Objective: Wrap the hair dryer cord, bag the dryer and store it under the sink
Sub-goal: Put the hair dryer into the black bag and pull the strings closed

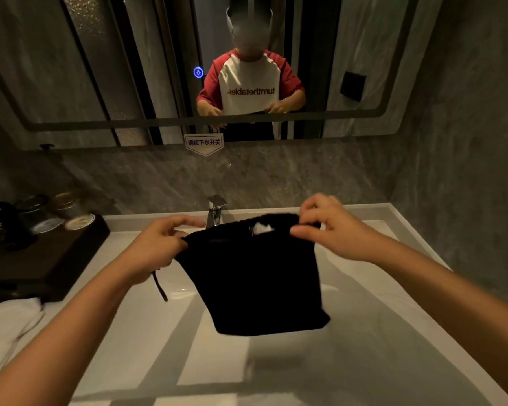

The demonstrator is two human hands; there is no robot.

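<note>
Left hand [156, 247]: pinched on the left edge of a black drawstring bag [255, 276], drawstring end [160, 285] dangling beneath. Right hand [326, 227]: pinched on the right edge, thumb and forefinger closed on the fabric; the pair hold the bag's mouth stretched taut, probably to open or cinch it. Bag: hangs in the air above the white sink basin [364, 332], something pale [261, 228] showing at the mouth; whether the dryer is inside cannot be told. Faucet [216, 210]: just behind the bag. Dark tray [50, 259]: left counter, bearing cups and lidded jars. White towel [9, 326]: near left. Mirror [71, 68]: above. Nothing blocks the hands.
</note>
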